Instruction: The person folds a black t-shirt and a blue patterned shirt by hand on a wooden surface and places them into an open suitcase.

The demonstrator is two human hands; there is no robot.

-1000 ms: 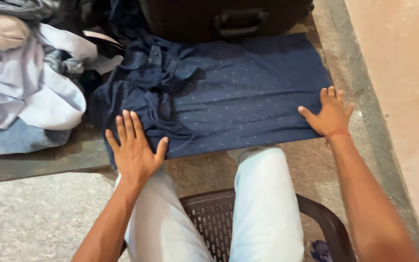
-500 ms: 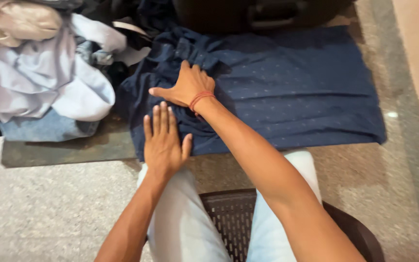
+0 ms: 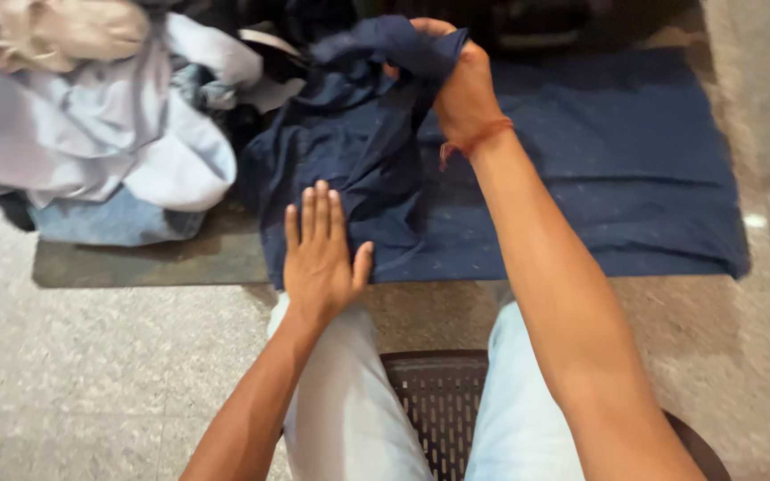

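Ideally, the left hand (image 3: 321, 258), fingers flat and together, pins the near edge of the dark-blue dotted cloth shirt (image 3: 581, 178) beside the pale clothes heap (image 3: 91, 116), while the right hand (image 3: 461, 89) pinches its bunched end, lifting smoothly.

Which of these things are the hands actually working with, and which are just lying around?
In use:
navy shirt, spread flat
right hand, lifting a bunched part of it
left hand, pressing its near edge flat

Lying about:
pile of pale clothes
dark suitcase
brown chair
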